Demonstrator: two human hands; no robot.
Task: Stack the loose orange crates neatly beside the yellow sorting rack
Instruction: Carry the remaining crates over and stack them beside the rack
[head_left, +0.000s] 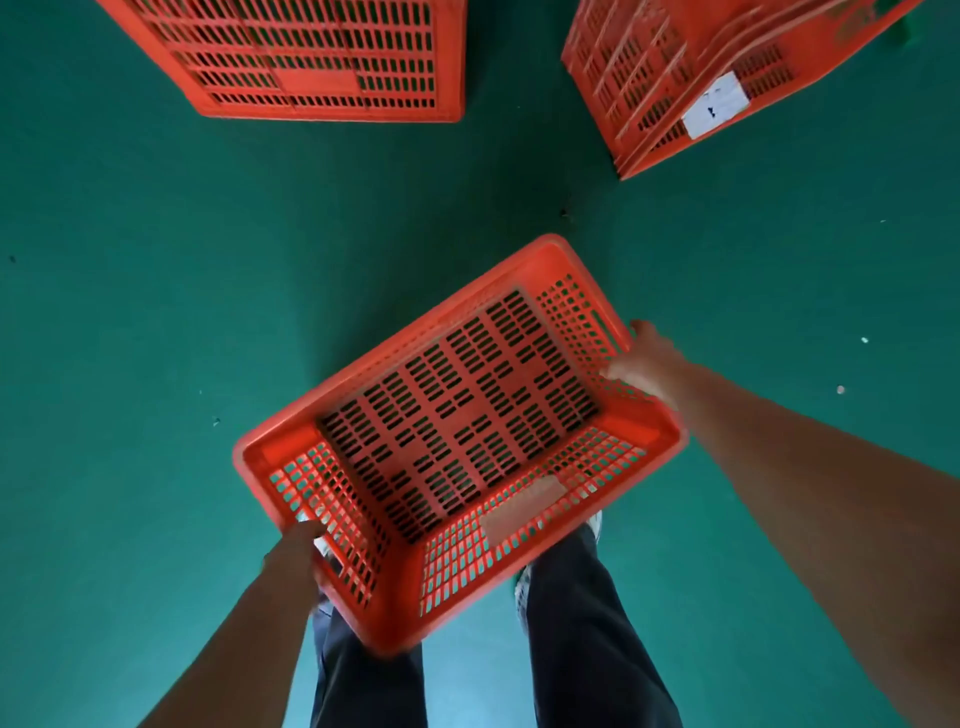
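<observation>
Right now both hands carry one orange crate (457, 441) above the green floor (156, 312), in front of the person's dark trouser legs (587, 623). The left hand (296, 556) is closed on the near-left short end, fingers curled at the handle slot; the right hand (644, 364) is wrapped over the rim of the far-right short end. So the crate's long axis runs on a diagonal from near left to far right, mouth up, with the left hand closer to the body.

Ahead, well apart from the carried crate, an upturned crate (311, 57) lies at the upper left, slotted base showing, and a nested stack of crates (691, 78) with a white label (717, 104) stands at the upper right. The stack is probably the target, lying nearer the right hand. No yellow rack is in view. Bits of debris dot the floor.
</observation>
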